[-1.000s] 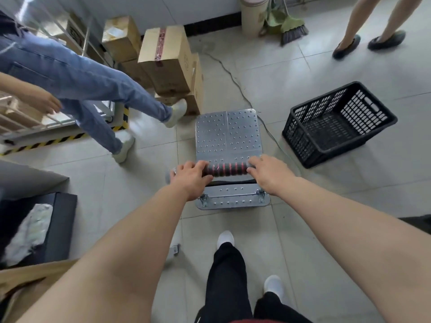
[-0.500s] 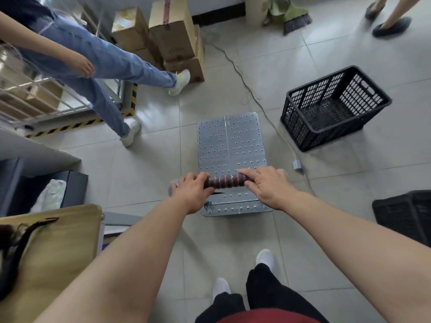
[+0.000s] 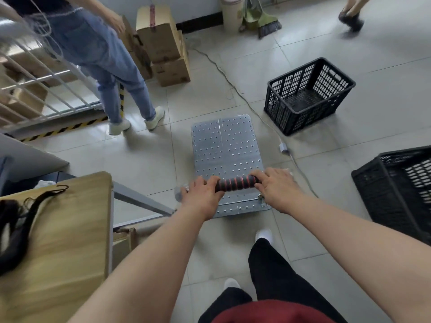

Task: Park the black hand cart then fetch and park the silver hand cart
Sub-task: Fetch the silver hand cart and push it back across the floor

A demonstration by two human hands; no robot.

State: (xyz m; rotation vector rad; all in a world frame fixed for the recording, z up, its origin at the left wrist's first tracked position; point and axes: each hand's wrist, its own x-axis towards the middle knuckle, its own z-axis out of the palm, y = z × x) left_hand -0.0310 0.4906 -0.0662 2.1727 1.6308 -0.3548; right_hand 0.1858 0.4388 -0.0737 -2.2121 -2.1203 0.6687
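Both hands, my left hand (image 3: 202, 197) and right hand (image 3: 277, 189), clamp the silver hand cart (image 3: 224, 148) handle; I should steer clear of the floor cable (image 3: 256, 113).

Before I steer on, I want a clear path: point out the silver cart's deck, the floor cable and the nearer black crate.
silver cart deck (image 3: 224, 145), head view, middle of the studded plate.
floor cable (image 3: 233, 86), head view, mid-run on the tiles.
nearer black crate (image 3: 382, 194), head view, left wall.

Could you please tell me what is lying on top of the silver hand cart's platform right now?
The silver hand cart carries nothing on its studded deck. The left hand and right hand hide its near strip.
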